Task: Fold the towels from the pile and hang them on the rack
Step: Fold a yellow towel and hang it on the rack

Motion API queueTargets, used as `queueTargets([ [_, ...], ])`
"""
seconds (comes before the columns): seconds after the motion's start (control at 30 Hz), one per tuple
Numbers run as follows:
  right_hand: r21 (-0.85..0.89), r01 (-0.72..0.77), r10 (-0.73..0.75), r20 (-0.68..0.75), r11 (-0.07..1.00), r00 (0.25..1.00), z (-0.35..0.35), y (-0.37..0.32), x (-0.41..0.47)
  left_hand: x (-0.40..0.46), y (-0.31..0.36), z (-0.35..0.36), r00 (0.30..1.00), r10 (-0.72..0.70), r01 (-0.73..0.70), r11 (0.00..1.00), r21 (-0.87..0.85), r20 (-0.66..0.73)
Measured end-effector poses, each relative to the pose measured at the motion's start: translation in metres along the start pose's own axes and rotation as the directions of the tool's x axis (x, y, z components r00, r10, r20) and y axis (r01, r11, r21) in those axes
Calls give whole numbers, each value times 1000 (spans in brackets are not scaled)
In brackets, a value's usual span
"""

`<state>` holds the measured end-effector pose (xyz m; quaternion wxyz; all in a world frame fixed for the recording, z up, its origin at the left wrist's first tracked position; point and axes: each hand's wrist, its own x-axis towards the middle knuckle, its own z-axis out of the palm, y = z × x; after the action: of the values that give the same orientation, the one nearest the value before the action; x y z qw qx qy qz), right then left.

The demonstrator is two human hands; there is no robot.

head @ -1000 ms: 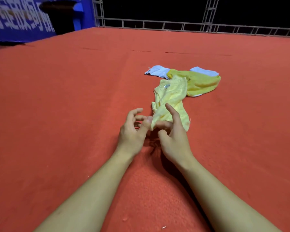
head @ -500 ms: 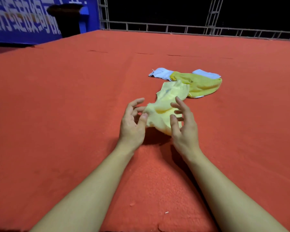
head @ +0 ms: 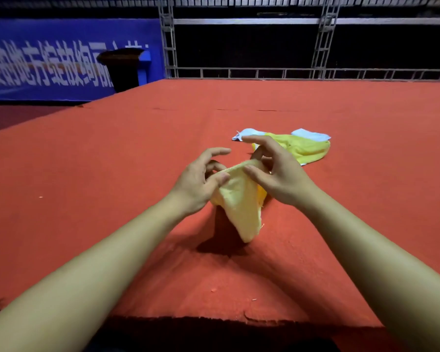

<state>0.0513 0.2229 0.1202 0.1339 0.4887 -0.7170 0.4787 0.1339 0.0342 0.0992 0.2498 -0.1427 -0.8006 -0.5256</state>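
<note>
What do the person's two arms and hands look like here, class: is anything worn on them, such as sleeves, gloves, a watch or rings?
Both forearms are bare along the whole length that shows, with no sleeve in the picture. The left hand and the right hand wear no gloves. No watch, band or ring shows on either wrist or on the visible fingers. The fingernails look short and unpainted.

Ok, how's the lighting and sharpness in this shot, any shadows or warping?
Head view: bright light on the red table, dark background; the pale yellow towel casts a hard shadow beneath it; both forearms bulge from wide-angle distortion; the blue banner lettering is blurred.
</note>
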Motion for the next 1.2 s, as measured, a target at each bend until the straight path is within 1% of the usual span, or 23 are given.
queueTargets([
  [0.07,-60,-2,1,-24,998,1000,-2,-6,-1,-2,-3,-7,999,-21,18,993,119,25],
  [0.13,-78,-37,30,-87,996,996,-5,-13,-2,-6,-8,-10,995,-48,28,974,223,87],
  [0.23,35,-81,87,-245,996,966,-20,-25,-2,-12,-15,-8,969,-153,87,947,308,195],
  [0.3,68,-93,110,-324,993,940,-36,-33,-2,-15,-15,-6,955,-183,97,937,335,235],
  [0.37,44,-106,115,-359,993,926,-52,-37,-4,-16,-10,-6,963,-171,104,948,301,208],
  [0.43,31,-118,120,-380,993,917,-68,-37,-8,-12,5,-9,984,-139,112,968,225,108],
  [0.5,9,-132,124,-405,991,906,-82,-36,-15,-7,28,-16,997,-72,69,989,128,19],
  [0.57,-13,-139,120,-436,990,892,-96,-36,-22,-1,56,-27,1000,8,-7,997,76,-17],
  [0.63,-31,-146,112,-490,989,864,-107,-35,-29,5,83,-41,998,67,-65,993,99,-19],
  [0.7,-46,-168,118,-535,985,836,-111,-30,-35,9,96,-52,999,54,-53,983,176,3],
  [0.77,-65,-212,150,-516,975,844,-106,-19,-42,4,87,-57,997,-59,45,968,245,50],
  [0.83,-95,-246,177,-458,965,871,-96,-3,-51,-6,60,-58,975,-193,151,939,310,109],
  [0.9,-91,-274,214,-412,957,885,-86,15,-60,-23,29,-65,949,-280,219,913,343,141],
  [1.07,-111,-358,292,-383,927,876,-72,43,-69,-48,-17,-85,920,-381,320,868,381,95],
  [1.2,-149,-389,330,-315,909,890,-51,64,-51,-42,-44,-100,936,-352,329,871,366,-3],
])
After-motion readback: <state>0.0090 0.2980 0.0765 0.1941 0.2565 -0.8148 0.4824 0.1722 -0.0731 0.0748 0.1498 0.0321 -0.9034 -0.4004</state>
